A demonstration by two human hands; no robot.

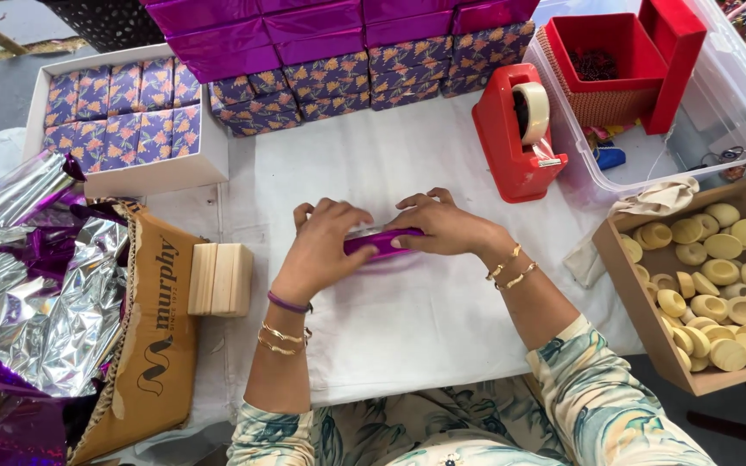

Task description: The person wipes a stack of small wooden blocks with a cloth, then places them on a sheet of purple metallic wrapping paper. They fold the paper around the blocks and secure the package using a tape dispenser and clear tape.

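Your left hand and right hand close together over a small purple foil-wrapped box at the middle of the white surface, and your fingers hide most of it, so its full shape cannot be made out. Both hands press on it from either end, gripping it between them.

Just behind and to the right of the box stands one red tape dispenser, holding a single roll. Behind the box, stacked purple and floral boxes run past the top edge, too cropped to count. To the box's left lies one block of pale wooden pieces; beyond it sits a white tray of floral boxes, ten showing. Farther left, crumpled silver and purple foil spills from a brown carton, cut off by the frame. To the box's right, a cardboard box of round wooden lids, too heaped to count, is cropped.
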